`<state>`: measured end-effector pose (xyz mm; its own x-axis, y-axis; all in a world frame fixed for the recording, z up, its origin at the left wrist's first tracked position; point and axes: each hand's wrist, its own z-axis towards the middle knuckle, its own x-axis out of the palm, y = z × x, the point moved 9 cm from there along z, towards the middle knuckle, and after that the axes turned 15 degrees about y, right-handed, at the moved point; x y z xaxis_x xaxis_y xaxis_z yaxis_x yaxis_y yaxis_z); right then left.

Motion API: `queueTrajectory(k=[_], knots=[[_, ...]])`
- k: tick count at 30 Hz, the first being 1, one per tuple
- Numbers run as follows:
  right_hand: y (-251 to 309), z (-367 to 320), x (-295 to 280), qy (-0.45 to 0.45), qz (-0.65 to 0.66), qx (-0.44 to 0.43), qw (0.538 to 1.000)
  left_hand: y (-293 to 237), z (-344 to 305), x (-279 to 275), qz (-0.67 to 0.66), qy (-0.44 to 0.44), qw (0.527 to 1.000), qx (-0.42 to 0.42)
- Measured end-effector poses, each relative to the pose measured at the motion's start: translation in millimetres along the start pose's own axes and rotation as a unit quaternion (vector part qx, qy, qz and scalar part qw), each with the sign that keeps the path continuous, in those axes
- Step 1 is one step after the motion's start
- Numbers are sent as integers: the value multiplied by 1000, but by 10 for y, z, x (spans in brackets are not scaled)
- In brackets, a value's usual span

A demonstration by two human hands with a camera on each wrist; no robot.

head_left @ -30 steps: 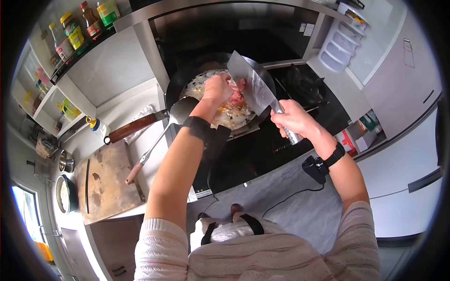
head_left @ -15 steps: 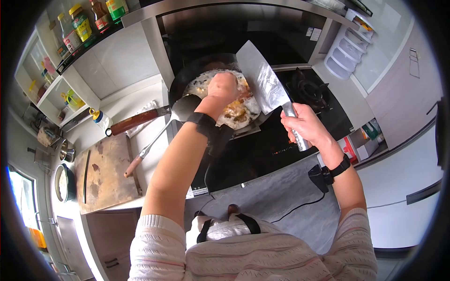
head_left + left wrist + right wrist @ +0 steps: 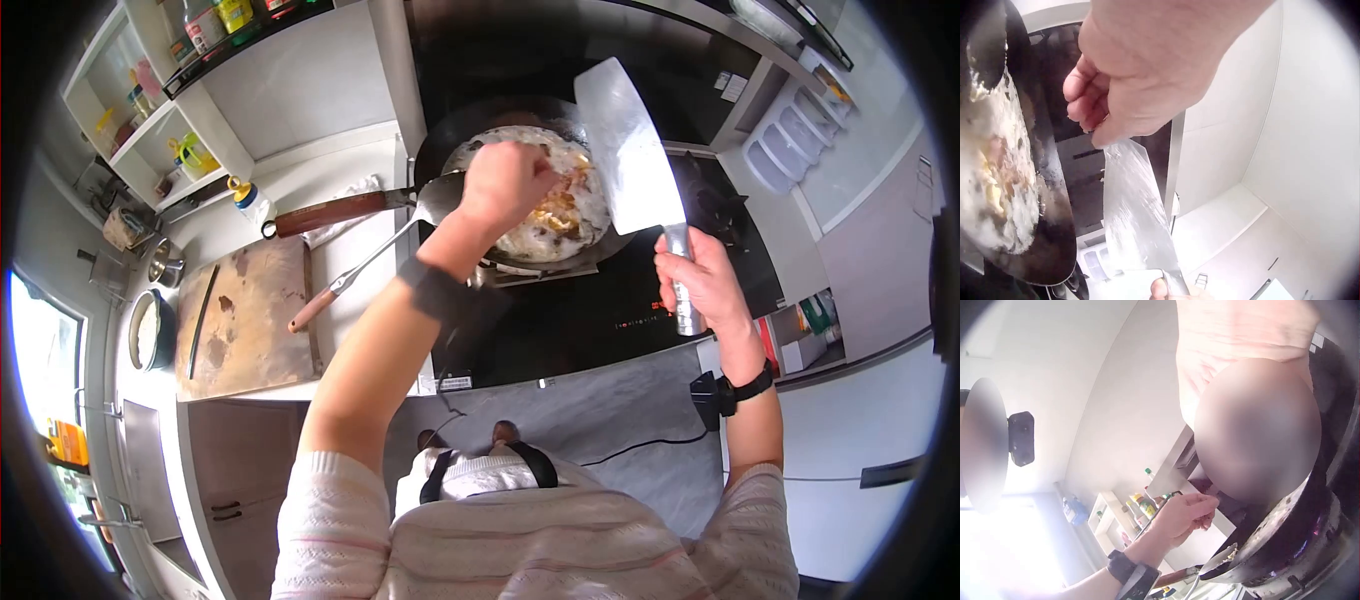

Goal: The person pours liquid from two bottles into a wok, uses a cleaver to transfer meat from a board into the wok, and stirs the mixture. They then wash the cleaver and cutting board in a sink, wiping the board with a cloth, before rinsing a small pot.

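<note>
My right hand [image 3: 703, 277] grips the metal handle of a cleaver [image 3: 630, 150], its broad blade raised beside the wok [image 3: 432, 150] and smeared on the face. Over the wok my left hand [image 3: 508, 185] hovers with fingers curled in toward the thumb. In the left wrist view no item shows between those fingers [image 3: 1088, 94], which overlap the blade's tip. White frothy food [image 3: 570, 215] with yellow and pinkish bits fills the wok's middle. A long-shafted wok spatula [image 3: 438, 200] rests in the wok's left side, its wooden grip end over the counter. A blurred patch covers part of the right wrist view.
Left of the stove lie a stained cutting board [image 3: 250, 310] with a black stick on it, a dark pot [image 3: 150, 330] and a metal bowl [image 3: 166, 263]. The wok's wooden handle [image 3: 330, 213] juts left over the counter. A second burner [image 3: 715, 205] sits right of the wok.
The cleaver has lifted up and right, away from the wok's centre. The pink meat seen near the left fingers is now down among the food. The head view has shifted.
</note>
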<state>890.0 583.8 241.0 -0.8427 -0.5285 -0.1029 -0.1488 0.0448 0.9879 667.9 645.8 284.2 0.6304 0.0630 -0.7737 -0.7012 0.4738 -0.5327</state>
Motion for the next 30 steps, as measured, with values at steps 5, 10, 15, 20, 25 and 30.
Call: queueTrajectory(k=[5, 10, 15, 20, 25, 30], knots=[[118, 51, 218, -7, -12, -19, 1000, 149, -510, -319, -33, 0, 999, -30], [138, 213, 498, -8, 33, -13, 999, 299, -952, -731, -54, -32, 998, -8], [168, 324, 885, -25, 33, -22, 999, 580, -1516, -1153, -68, -39, 997, -22], [279, 395, 1522, -38, 54, -36, 997, 1243, -2491, -1518, -101, -30, 988, -109], [315, 583, 2727, 87, 122, -31, 988, 1959, -3857, -1658, -112, 10, 966, -231], [179, 957, 4092, 236, 54, 27, 970, 2411, -4908, -1755, -96, -8, 941, -325]])
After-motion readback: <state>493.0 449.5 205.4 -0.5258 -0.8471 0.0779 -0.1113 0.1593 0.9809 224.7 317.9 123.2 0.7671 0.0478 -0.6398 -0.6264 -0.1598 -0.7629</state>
